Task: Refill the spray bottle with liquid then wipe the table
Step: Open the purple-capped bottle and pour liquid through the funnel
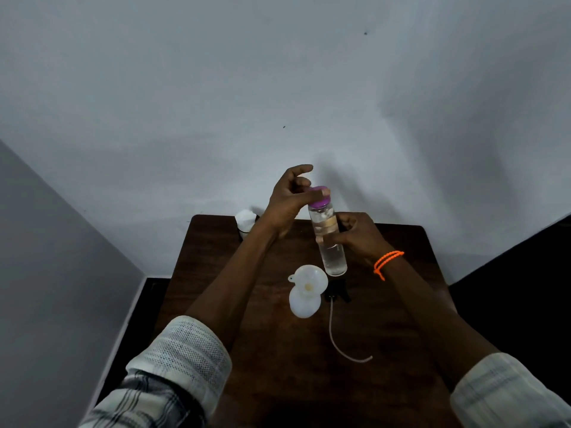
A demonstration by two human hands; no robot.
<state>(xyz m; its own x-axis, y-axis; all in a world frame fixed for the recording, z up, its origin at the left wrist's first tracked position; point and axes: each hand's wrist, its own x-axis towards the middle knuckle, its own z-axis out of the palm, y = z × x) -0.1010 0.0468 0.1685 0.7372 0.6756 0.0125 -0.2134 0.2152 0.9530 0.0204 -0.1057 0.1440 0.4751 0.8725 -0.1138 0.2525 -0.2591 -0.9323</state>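
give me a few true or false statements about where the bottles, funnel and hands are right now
1. The right hand holds the clear bottle by its body. True.
2. The clear bottle's purple cap lies on the table. False: it is on the bottle, under the left hand fingers.
3. A white funnel sits in the white spray bottle. True.
4. The black sprayer head with its tube is screwed onto the spray bottle. False: it lies on the table beside it.
5. The clear bottle is empty. False: it holds clear liquid.
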